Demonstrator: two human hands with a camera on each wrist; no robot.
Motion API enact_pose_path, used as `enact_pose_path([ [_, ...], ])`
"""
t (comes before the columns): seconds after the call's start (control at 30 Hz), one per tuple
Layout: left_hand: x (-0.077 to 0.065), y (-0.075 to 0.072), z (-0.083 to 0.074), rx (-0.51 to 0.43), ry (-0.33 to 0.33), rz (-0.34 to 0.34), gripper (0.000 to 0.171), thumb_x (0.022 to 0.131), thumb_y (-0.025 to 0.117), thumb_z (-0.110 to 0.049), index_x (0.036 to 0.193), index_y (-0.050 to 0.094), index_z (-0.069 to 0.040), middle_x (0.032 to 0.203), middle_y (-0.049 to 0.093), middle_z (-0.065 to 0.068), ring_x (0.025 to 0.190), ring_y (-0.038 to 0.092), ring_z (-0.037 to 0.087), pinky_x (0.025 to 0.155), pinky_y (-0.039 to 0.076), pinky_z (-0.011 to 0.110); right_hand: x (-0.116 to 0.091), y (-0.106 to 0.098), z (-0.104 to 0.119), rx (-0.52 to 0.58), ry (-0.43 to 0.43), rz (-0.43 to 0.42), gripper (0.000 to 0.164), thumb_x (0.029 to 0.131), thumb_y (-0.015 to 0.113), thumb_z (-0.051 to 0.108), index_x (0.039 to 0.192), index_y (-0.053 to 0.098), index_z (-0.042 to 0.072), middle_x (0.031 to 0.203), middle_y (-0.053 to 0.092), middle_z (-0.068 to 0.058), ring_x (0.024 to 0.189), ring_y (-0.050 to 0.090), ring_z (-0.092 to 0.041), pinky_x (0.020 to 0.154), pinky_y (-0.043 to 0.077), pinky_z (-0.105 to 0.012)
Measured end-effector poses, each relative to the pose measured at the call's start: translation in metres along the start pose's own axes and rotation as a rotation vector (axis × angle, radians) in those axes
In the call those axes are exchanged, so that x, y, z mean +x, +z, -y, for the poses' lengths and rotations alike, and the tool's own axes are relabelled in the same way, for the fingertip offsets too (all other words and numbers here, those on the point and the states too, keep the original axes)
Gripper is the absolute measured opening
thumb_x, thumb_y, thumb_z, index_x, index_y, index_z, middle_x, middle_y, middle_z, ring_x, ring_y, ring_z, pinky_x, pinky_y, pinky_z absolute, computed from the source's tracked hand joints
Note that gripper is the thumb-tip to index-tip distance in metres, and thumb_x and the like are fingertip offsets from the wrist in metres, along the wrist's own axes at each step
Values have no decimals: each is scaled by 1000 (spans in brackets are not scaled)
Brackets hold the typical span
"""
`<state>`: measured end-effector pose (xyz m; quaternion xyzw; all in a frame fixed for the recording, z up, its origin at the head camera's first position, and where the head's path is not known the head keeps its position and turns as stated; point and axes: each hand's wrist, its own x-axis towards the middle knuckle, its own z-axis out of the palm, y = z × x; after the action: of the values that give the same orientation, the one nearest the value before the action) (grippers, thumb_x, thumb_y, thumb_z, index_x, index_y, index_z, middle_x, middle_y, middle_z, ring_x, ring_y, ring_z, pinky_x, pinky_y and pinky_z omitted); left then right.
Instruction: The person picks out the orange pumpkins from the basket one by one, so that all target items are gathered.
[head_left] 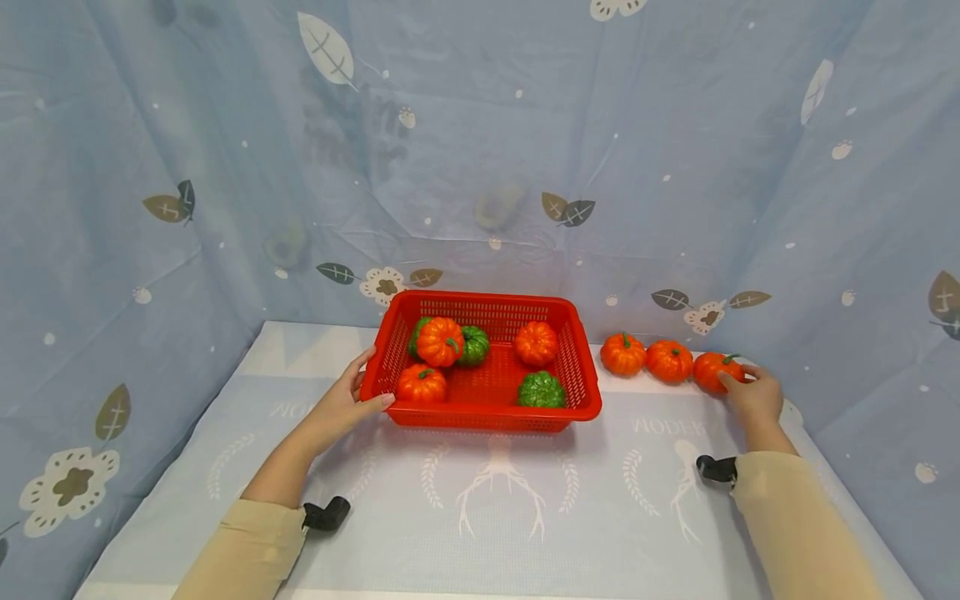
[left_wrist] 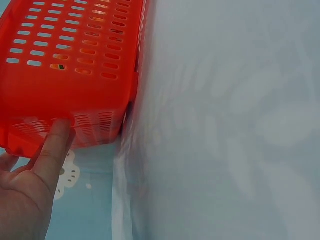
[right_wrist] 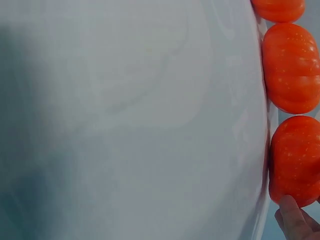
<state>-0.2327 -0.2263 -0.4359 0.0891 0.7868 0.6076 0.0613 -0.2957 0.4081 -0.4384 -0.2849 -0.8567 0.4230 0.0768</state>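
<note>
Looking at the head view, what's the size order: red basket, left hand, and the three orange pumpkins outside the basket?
1. Red basket, clearly largest.
2. Left hand.
3. Left pumpkin, middle pumpkin, right pumpkin: these look about alike, and the right hand partly covers the last, so unranked.

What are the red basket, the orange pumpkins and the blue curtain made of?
The red basket looks like smooth plastic: one even colour, with rows of neat slots.

The orange pumpkins have glossy skins with bright shiny spots. They might be plastic or coated foam, but I can't rule out real ones.

The blue curtain seems to be thin printed cloth, maybe plastic sheeting, because it hangs in soft creases.
</note>
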Motion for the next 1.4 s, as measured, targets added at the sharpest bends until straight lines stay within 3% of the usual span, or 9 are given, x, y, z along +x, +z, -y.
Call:
enact_pose_path([
  [0.2, 1, 0, 2, 0, 8, 1, 95, 93, 71, -14, 162, 6, -15, 154, 32, 26, 136, 43, 44, 104, 47, 47, 0, 4, 0, 12, 35, -16, 63, 102, 54, 30, 151, 35, -4, 149, 37, -31, 132, 39, -46, 112, 38, -52],
  [0.9, 2, 0, 3, 1, 14, -4, 94, 92, 71, -16, 162, 8, -16, 156, 31, 24, 138, 41, 41, 104, 47, 46, 10, 13, 2, 61, 31, -3, 61, 102, 54, 25, 153, 34, -1, 151, 37, -30, 135, 38, -44, 113, 38, -49],
  [1.07, 1, -1, 5, -8, 10, -2, 94, 92, 72, -15, 162, 8, -16, 156, 31, 24, 137, 42, 42, 103, 48, 46, 11, 16, -1, 113, 41, 6, 62, 102, 54, 24, 155, 31, 1, 154, 35, -28, 138, 38, -41, 112, 38, -48],
  [1.27, 2, 0, 7, -10, 5, -1, 94, 93, 71, -15, 162, 8, -18, 156, 31, 24, 137, 42, 43, 102, 49, 45, 9, 13, -3, 110, 40, -24, 65, 102, 54, 27, 157, 27, 4, 155, 33, -28, 139, 38, -42, 112, 38, -48],
  [1.4, 3, 0, 7, -12, 7, -7, 94, 92, 71, -15, 162, 8, -18, 156, 31, 24, 137, 42, 43, 102, 49, 46, 6, 9, -2, 163, 46, -87, 61, 102, 52, 30, 154, 35, 4, 155, 36, -24, 137, 40, -39, 112, 40, -44],
])
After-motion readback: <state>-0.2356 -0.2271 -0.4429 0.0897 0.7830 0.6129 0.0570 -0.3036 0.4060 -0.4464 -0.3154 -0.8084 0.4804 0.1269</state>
